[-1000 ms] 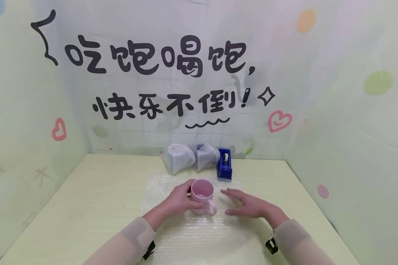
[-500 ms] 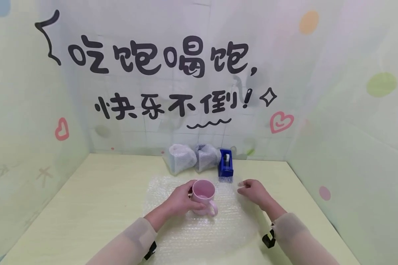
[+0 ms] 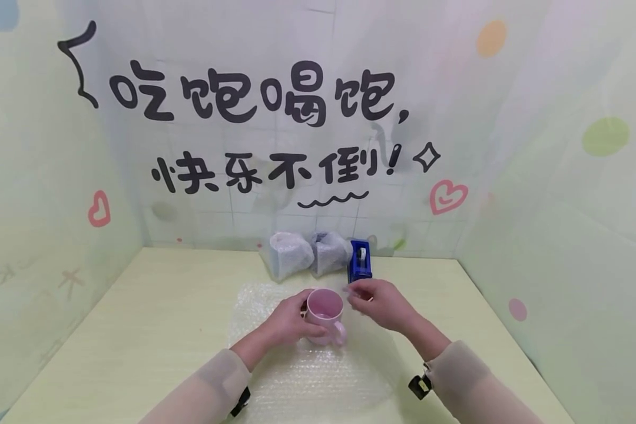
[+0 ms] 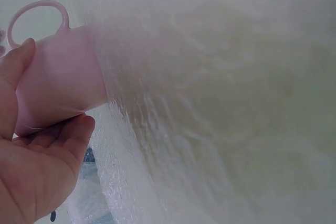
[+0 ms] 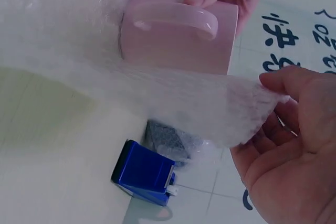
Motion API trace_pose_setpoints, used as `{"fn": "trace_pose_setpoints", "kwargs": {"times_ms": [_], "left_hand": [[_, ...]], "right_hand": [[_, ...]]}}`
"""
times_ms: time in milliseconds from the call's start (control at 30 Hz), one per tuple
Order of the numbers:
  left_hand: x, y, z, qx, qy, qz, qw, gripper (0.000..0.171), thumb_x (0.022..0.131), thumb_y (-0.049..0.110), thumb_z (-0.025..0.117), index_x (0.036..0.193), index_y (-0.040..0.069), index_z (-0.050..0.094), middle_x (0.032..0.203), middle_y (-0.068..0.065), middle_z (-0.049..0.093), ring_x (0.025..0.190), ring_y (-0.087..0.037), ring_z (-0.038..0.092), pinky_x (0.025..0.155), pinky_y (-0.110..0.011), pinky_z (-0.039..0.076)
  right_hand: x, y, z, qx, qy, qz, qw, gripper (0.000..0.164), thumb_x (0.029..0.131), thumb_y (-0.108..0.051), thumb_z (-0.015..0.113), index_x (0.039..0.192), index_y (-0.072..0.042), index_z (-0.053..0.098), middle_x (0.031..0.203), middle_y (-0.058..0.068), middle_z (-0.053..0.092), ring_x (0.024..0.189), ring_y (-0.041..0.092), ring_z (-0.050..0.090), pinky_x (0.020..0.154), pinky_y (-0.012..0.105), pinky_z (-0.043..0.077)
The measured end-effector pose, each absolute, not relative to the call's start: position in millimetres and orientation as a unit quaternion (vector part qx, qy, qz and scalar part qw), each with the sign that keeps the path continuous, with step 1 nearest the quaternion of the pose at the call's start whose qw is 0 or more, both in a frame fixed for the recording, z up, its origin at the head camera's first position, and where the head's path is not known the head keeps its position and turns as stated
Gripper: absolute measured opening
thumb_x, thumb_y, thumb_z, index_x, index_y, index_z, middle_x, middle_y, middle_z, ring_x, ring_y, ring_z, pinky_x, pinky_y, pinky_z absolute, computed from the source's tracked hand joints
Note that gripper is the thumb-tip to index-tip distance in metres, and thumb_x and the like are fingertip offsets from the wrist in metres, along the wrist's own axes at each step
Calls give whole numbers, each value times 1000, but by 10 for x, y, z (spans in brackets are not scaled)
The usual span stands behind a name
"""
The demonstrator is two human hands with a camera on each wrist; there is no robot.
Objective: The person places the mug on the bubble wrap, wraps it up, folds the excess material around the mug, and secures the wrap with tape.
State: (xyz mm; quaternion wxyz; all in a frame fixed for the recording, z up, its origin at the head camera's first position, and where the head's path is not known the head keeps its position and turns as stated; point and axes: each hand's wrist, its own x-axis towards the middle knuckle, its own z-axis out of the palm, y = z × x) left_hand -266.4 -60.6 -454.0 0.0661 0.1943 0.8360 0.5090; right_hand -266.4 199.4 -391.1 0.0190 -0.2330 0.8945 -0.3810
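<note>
A pink mug stands upright on a sheet of bubble wrap, its handle toward the right. My left hand grips the mug around its left side, thumb across the front. In the left wrist view the thumb and fingers curl round the mug wall. My right hand pinches the far right corner of the bubble wrap between thumb and fingers. That corner is lifted off the table and rises beside the mug in the right wrist view.
Behind the sheet stand two bubble-wrapped bundles, one pale and one greyer. Right of them is a blue tape dispenser. Printed walls enclose the table at the back and both sides.
My right hand came from open beside the mug to pinching the wrap's corner, then lifted it and drew it left toward the mug. My left hand stayed on the mug.
</note>
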Motion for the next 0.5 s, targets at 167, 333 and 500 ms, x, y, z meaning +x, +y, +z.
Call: {"fn": "trace_pose_setpoints", "kwargs": {"times_ms": [167,333,500], "left_hand": [[-2667,-604,-4542,198,834,510,71,80,81,10,96,152,5,59,144,-16,71,136,-40,66,112,-55,58],[-2669,-602,-4540,199,835,508,71,77,81,11,96,150,6,60,142,-14,71,134,-38,67,110,-53,59],[-2665,-609,-4534,201,842,497,64,79,81,14,97,151,7,60,142,-12,72,132,-35,68,109,-51,58]], "right_hand": [[-2665,1907,-3905,-316,900,-292,65,29,107,-31,73,126,-11,82,103,1,70,93,6,61,80,23,56],[-2783,1879,-3918,-333,911,-226,87,30,112,-34,63,117,-13,83,93,-3,59,86,10,49,75,28,46],[-2895,1808,-3970,-367,912,-180,44,25,113,-26,62,101,-13,79,86,-5,56,79,6,48,73,26,46]]}}
